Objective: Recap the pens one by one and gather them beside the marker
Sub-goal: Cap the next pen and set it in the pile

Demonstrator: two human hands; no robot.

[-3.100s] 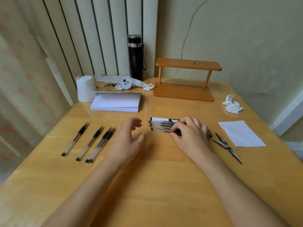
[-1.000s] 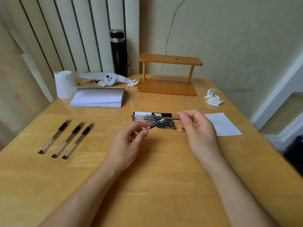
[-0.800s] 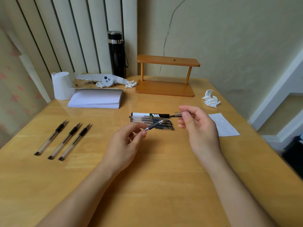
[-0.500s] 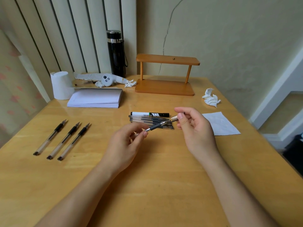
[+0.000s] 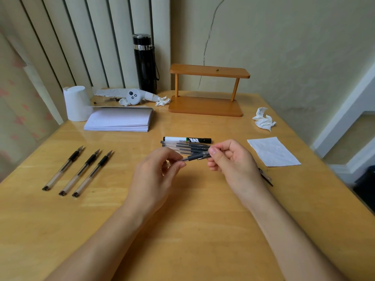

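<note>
Head view: both hands meet above the middle of the table (image 5: pixel 182 224). The left hand (image 5: pixel 156 175) pinches the clear rear barrel of a pen (image 5: pixel 192 158) between thumb and fingertips, and the pen lies nearly level, pointing right. The right hand (image 5: pixel 229 161) pinches a cap (image 5: pixel 204 156) with thumb and forefinger at the pen's front end, just past the dark grip. The cap covers the tip, though whether it is pushed fully home cannot be told.

Just beyond the hands, toward the far edge, a marker (image 5: pixel 187 140) lies crosswise. A row of capped pens (image 5: pixel 182 146) lies side by side along its near side, parallel to it.

Near the left edge three uncapped pens (image 5: pixel 79 172) lie side by side, slightly apart, tips toward the far edge. Behind the right wrist, toward the right edge, loose caps (image 5: pixel 267 178) partly show.

A flat sheet of paper (image 5: pixel 273 152) lies near the right edge with a crumpled tissue (image 5: pixel 263 121) beyond it. Along the far edge are a wooden shelf (image 5: pixel 207 105), a black flask (image 5: pixel 145 63) and a pad of paper (image 5: pixel 119 120).
</note>
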